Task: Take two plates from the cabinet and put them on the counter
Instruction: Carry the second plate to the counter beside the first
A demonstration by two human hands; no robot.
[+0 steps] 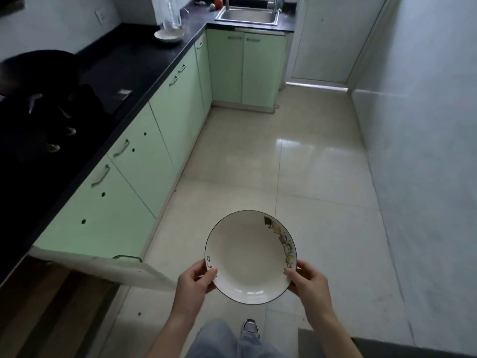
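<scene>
Black counter (144,63) carries perhaps one plate (169,35); both hands (196,280) grip another plate (250,257) above pale floor tiles (309,177)

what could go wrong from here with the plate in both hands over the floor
The plate is gripped only at its rim by the left hand and right hand, over hard floor tile; a slip would likely break it. The open cabinet door juts out beside the left hand, so turning toward the counter could knock the plate or a leg against it.
</scene>
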